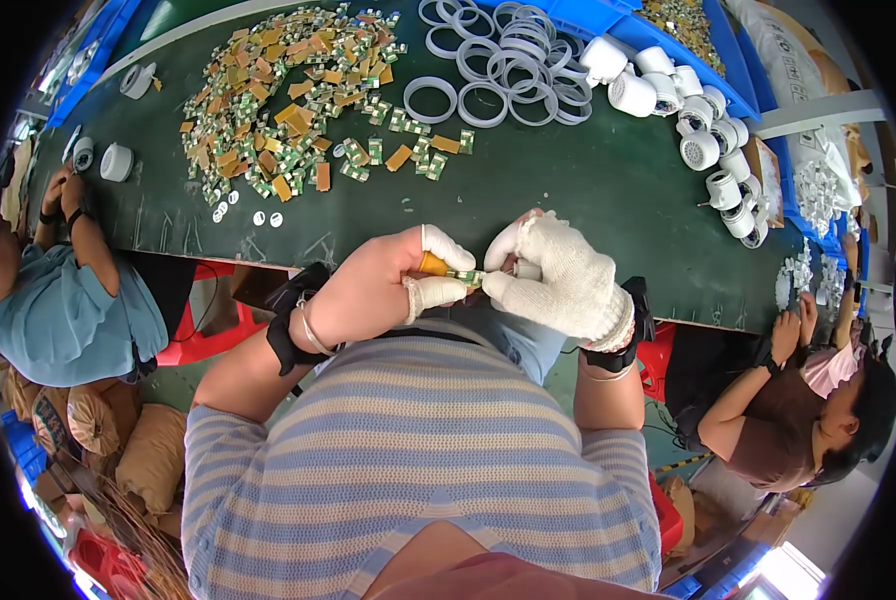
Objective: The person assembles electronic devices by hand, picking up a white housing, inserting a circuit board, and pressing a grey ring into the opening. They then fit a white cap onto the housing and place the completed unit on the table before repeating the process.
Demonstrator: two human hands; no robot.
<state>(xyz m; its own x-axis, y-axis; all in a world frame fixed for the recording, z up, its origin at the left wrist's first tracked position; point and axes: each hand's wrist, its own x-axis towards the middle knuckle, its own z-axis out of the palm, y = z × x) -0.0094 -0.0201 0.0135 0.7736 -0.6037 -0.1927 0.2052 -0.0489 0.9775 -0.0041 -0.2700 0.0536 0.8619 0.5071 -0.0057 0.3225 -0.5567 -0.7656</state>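
Close to the table's near edge, my two hands meet in front of my body. My left hand has white covers on its thumb and a finger and a yellow one on another finger. It pinches a small green circuit board. My right hand wears a white knitted glove and is closed. Its thumb reaches the board's right end, and a small whitish round part shows between its fingers; the rest of that part is hidden.
A big pile of green and tan circuit boards lies ahead, with white discs beside it. Translucent rings and white round housings sit farther right. Blue bins line the back. Co-workers sit on both sides.
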